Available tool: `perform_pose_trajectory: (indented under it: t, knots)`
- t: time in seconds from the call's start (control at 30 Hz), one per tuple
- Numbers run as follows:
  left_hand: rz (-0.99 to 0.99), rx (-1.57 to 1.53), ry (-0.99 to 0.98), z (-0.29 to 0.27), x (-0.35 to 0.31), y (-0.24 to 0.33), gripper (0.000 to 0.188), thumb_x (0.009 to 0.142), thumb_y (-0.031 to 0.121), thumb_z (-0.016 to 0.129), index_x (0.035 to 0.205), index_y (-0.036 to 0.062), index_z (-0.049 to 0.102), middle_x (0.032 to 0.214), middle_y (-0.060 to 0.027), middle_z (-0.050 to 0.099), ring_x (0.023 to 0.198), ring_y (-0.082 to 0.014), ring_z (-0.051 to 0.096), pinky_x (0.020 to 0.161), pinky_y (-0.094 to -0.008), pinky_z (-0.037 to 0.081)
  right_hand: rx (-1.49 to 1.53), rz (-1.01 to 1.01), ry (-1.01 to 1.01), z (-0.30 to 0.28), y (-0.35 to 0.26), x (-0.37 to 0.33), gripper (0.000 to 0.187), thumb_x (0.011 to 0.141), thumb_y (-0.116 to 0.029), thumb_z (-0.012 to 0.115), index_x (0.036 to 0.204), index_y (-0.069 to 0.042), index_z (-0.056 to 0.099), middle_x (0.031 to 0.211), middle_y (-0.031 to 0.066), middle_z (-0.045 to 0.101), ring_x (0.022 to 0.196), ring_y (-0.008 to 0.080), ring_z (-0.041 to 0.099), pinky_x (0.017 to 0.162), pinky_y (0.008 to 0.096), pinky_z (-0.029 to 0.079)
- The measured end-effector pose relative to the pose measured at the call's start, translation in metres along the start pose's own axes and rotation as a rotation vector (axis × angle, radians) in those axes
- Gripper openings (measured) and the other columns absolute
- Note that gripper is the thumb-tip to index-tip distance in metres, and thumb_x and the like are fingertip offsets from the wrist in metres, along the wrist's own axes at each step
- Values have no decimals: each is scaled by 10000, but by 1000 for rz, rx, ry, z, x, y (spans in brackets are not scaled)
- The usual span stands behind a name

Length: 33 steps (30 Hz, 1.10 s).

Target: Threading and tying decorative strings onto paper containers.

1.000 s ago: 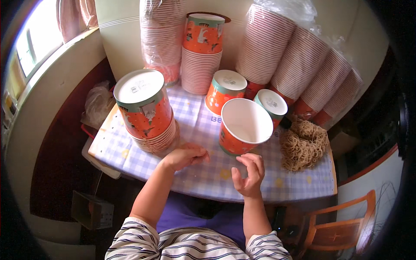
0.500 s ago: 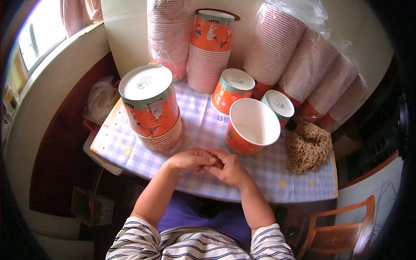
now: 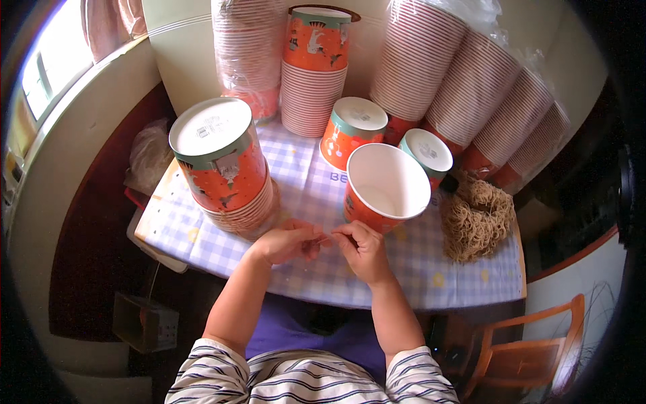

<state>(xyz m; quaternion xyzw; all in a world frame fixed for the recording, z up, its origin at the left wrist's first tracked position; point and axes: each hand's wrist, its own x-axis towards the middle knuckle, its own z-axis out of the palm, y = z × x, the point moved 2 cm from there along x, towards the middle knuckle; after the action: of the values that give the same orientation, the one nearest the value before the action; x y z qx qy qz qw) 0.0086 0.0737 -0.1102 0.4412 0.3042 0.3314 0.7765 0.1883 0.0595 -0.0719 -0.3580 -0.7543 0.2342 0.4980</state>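
My left hand (image 3: 294, 242) and my right hand (image 3: 364, 250) meet over the table's front part, fingertips close together. Both are closed in a pinch; something thin and pale may be between them, too small to make out. Just right of them stands an open orange paper bucket (image 3: 388, 180), upright with a white inside. To the left, a stack of orange paper buckets (image 3: 224, 176) stands upside down, its white base (image 3: 210, 125) on top. Two more upside-down buckets, a wider one (image 3: 350, 138) and a smaller one (image 3: 428, 151), sit behind the open one.
Tall sleeves of nested paper buckets (image 3: 417, 60) in clear plastic line the back, with another stack (image 3: 315, 74) at back left. A bundle of tan stringy material (image 3: 478, 219) lies at the right. The checked tablecloth (image 3: 431, 276) ends near my lap; a wooden chair (image 3: 525, 360) stands at lower right.
My hands, clasped together before, have drawn slightly apart and now pinch at the fingertips. The buckets and table have shifted a little up and left in view.
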Motion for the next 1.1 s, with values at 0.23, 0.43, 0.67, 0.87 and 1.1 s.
perform_pose_trajectory:
  t: [0.23,0.43,0.67,0.87,1.1]
  knots:
    - [-14,66,-3,2,-1,4,266,894,252,575,914,0,658,689,-16,588,634,-99,545,575,-235,425,-16,32,31,-1,2,0,45,812,-43,644,833,-15,616,704,84,581,608,186,565,553,283,439]
    - [-26,108,48,5,-3,7,231,879,245,601,898,23,659,692,-4,581,643,-91,549,588,-228,430,-22,39,-2,-3,4,-1,66,837,-60,628,872,-10,602,727,71,596,658,158,580,592,271,458]
    - [14,88,13,0,-1,1,200,872,230,612,878,34,652,680,18,558,604,-70,484,558,-217,377,572,296,-119,10,5,-7,285,848,-41,611,1120,-7,534,952,45,596,781,101,572,688,247,482]
    - [40,123,-11,-1,1,-2,188,878,219,608,870,35,644,668,27,538,593,-58,447,536,-207,337,538,377,-289,7,8,-8,302,833,-26,627,1121,2,542,959,27,586,802,58,561,675,196,470]
    - [44,151,27,2,-1,3,184,880,211,606,889,33,648,673,31,535,603,-57,444,542,-204,337,341,266,-173,4,7,-6,145,797,-3,663,932,3,610,820,4,586,689,47,541,610,194,451]
